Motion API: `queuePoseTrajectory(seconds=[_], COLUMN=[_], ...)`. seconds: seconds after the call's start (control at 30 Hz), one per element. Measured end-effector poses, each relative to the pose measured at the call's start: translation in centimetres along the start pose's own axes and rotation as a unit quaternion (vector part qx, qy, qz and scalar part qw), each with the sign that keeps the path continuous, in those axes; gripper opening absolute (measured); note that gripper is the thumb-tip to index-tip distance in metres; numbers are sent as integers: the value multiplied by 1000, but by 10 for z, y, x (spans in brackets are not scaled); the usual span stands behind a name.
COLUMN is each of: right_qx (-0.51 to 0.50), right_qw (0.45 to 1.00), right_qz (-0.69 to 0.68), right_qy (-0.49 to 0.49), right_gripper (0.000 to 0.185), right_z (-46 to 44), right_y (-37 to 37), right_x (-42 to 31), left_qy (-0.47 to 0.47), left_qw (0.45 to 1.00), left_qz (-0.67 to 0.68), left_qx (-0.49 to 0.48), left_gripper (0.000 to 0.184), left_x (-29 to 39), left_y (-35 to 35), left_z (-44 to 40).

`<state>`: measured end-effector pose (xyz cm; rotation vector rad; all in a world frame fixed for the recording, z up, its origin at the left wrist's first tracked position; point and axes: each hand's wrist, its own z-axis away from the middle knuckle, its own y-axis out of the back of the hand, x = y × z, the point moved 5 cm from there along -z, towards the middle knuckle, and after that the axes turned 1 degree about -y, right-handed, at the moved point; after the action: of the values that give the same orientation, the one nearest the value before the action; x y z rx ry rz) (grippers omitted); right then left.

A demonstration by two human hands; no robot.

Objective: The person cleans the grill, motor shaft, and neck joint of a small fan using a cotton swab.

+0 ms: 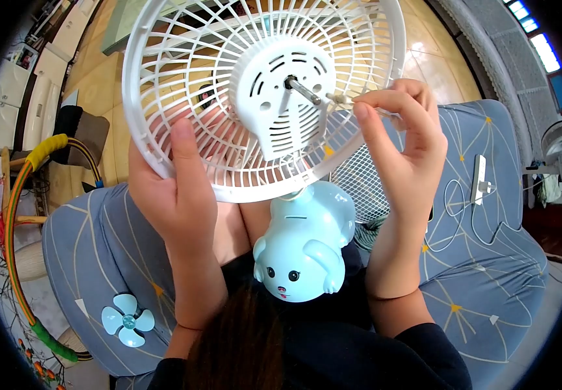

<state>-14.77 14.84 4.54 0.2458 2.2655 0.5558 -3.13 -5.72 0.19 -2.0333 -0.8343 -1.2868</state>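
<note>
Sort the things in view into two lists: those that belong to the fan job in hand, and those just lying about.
Fan job:
white cage, in left hand
metal shaft
small pale piece, in right hand
blue blades, probably
blue animal-faced body, probably

Just lying about, apparently:
taped hoop
power strip

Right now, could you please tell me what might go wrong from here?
The small pale piece pinched by the right hand could slip between the grille's open bars. The left hand's grip is at one side of the rim, so pressure near the metal shaft might tip it. The blue fan blade lies loose on the sofa and might get knocked off.
</note>
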Motion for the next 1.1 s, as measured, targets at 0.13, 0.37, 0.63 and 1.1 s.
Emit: queuePoseTrajectory(seconds=[0.13,0.37,0.63,1.1], right_qx=[-2,18,16,29], right_qw=[993,952,963,896], right_qz=[-101,-266,-255,-416], right_qy=[-59,-150,-88,-151], right_gripper=[7,8,10,11], right_z=[2,5,4,7], right_y=[1,3,6,3], right_x=[11,10,16,20], left_qy=[-3,-3,-2,-3], left_qw=[1000,1000,1000,1000], left_qz=[-2,-4,-4,-2], left_qx=[-1,-2,-4,-6], left_gripper=[22,22,22,22], left_x=[1,1,1,2], left_y=[0,-1,-1,-3], left_z=[0,0,0,0])
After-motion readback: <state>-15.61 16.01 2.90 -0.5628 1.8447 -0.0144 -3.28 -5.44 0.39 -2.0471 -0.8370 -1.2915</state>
